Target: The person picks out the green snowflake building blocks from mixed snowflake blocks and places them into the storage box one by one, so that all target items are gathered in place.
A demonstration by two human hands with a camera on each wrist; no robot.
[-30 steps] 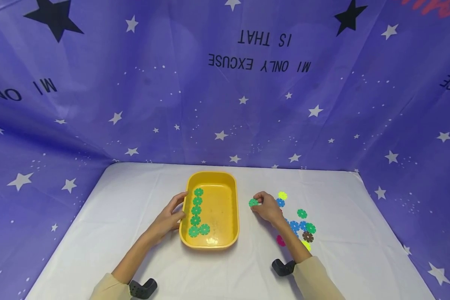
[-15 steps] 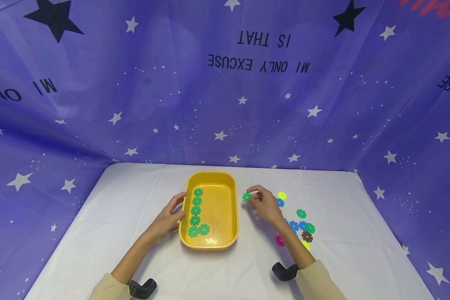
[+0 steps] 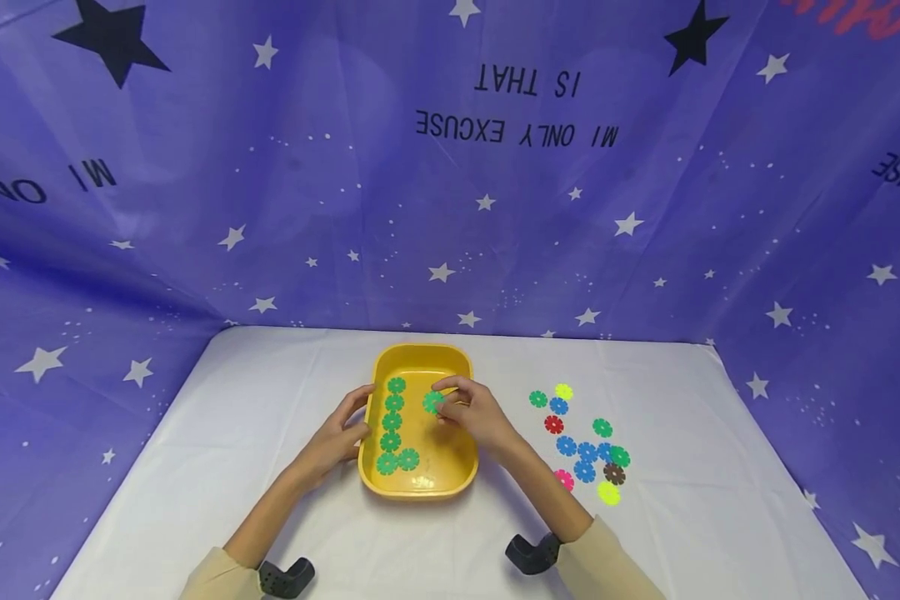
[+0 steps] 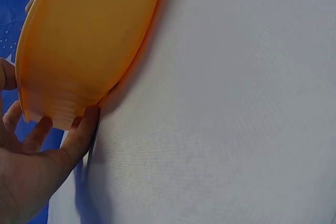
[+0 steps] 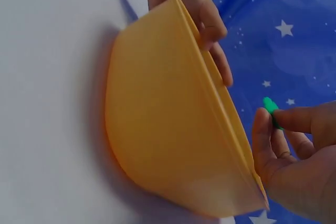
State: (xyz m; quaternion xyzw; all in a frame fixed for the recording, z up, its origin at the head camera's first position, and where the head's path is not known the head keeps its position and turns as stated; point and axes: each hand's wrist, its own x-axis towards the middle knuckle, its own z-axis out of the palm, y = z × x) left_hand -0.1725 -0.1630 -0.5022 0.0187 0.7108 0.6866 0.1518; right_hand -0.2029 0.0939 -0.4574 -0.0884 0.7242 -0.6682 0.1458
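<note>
A yellow tub (image 3: 450, 493) stands on the white cloth. My left hand (image 3: 336, 440) holds its left side, fingers at the rim; in the left wrist view the thumb (image 4: 86, 127) lies low against the outer wall. My right hand (image 3: 482, 417) pinches a green notched disc (image 3: 431, 402) between thumb and forefinger, over the tub's right half. The right wrist view shows this disc (image 5: 270, 105) nearly edge-on, above the rim. Inside the tub, green discs (image 3: 392, 421) form a column along the left, with one more green disc (image 3: 408, 459) beside its lower end.
Loose notched discs lie right of the tub: several blue (image 3: 587, 452) and green (image 3: 603, 427) ones, two yellow ones (image 3: 609, 493), a red (image 3: 553, 424), a pink (image 3: 564, 479) and a brown one (image 3: 613, 474). A purple star-printed curtain (image 3: 450, 225) surrounds the table.
My right hand has carried the green disc left, from beside the tub to over its inside. Discs formerly behind that arm now show. My left hand keeps its place at the tub.
</note>
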